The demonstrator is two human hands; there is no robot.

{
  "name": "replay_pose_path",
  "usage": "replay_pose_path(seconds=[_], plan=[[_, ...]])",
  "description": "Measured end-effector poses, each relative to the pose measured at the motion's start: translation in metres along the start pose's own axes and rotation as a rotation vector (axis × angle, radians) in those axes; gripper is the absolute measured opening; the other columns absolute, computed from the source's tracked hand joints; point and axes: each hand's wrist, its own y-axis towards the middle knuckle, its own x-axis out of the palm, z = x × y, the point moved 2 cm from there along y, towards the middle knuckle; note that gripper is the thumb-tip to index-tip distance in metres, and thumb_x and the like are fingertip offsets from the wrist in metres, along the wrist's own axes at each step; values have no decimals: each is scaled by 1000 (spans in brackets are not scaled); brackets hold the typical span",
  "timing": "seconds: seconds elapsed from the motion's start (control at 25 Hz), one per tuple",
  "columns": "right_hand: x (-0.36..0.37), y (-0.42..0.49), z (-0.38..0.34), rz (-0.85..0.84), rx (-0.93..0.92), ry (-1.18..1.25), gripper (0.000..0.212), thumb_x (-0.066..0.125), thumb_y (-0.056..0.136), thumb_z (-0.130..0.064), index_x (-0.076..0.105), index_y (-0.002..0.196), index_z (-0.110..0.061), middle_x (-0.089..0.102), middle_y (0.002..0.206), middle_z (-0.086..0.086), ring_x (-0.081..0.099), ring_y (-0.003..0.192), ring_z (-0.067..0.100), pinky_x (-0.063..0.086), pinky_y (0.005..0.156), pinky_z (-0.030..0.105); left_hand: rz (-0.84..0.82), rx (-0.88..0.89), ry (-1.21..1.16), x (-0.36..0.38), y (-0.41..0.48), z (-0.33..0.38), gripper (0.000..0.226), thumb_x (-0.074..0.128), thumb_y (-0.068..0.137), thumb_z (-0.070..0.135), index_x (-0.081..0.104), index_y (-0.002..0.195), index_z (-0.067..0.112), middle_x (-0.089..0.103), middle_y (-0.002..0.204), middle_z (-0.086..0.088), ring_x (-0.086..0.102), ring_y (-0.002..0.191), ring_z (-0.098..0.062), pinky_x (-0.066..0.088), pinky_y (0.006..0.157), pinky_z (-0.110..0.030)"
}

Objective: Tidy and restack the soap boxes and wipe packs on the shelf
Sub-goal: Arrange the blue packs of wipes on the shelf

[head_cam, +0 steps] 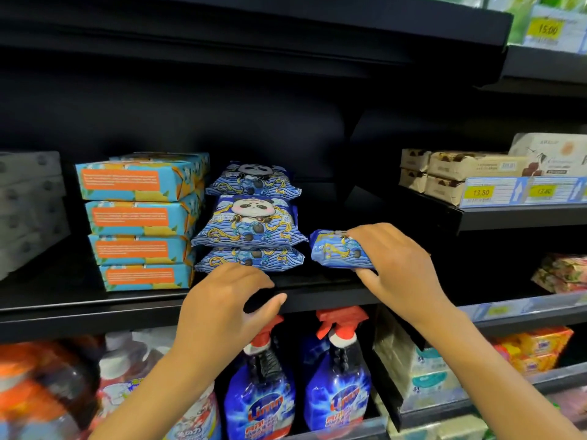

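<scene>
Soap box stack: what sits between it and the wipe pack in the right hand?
In the head view, a stack of three panda wipe packs stands between the soap box stack and the wipe pack gripped by the right hand.

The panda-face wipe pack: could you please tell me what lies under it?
One more wipe pack, flat on the shelf. The left hand partly covers its front edge. Anything further back beneath is covered.
</scene>
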Motion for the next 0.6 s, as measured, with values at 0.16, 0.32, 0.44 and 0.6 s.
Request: replay_pose_path(seconds=[0.16,0.32,0.44,0.6], plan=[[4,0,4,-103,11,105,47,78,73,-22,62,116,-12,65,110,2,59,105,22,49,78,30,-6,0,4,2,1,-4,38,54,78,50,75,80,18,71,82,9,67,80,-15,43,72,-20],[12,7,10,-201,90,59,49,62,88,-27,47,134,-23,52,133,-5,44,124,13,42,96,28,9,8,6,5,0,-6,37,55,78,50,74,80,19,70,82,10,66,79,-14,44,70,-22],[26,25,14,-295,161,40,51,57,91,-24,40,139,-24,44,140,-4,38,129,13,35,102,26,18,7,-4,6,-1,-8,35,56,78,50,74,80,20,70,83,12,66,80,-13,44,70,-22],[36,40,20,-308,233,10,52,62,88,-21,43,136,-24,49,135,1,46,122,19,42,94,30,16,21,-4,6,-2,-10,35,56,79,49,75,82,19,70,84,12,65,81,-13,45,70,-23]])
